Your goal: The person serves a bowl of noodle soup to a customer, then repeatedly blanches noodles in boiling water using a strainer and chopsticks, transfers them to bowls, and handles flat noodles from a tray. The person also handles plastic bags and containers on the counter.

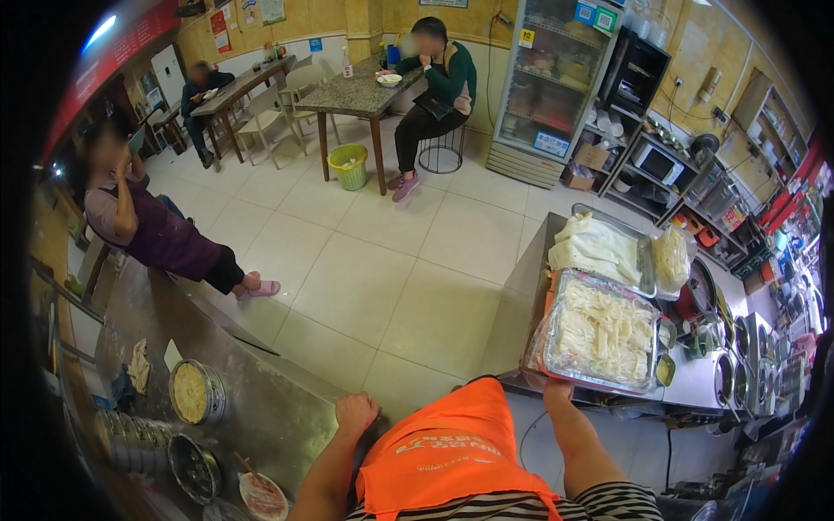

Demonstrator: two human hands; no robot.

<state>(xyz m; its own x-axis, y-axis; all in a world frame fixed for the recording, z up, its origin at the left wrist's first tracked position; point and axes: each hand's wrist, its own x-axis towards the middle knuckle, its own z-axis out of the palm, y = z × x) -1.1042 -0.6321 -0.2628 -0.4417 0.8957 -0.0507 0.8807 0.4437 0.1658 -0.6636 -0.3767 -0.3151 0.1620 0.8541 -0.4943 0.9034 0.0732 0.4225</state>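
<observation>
My left hand (pixel 358 411) is loosely curled at the edge of a stainless-steel worktable (pixel 280 404), and I see nothing in it. On that table a round metal steamer (pixel 190 393) contains pale food that looks like dumplings. My right hand (pixel 558 389) is at the edge of the other counter, just below a metal tray (pixel 653 352) lined with plastic. Its fingers are partly hidden, so I cannot tell whether they grip the edge. Wide white noodles (pixel 603 329) fill the tray. Behind it, a second tray (pixel 647 254) is covered with a pale cloth (pixel 596 249).
Stacked steamers (pixel 133 439), a dark metal pan (pixel 194 467) and a bowl of reddish filling (pixel 262 496) crowd the left table. Beyond it a person in a purple apron (pixel 169 228) stands. Another person (pixel 449 78) sits at a granite-topped table (pixel 355 91) beside a glass-door refrigerator (pixel 557 84).
</observation>
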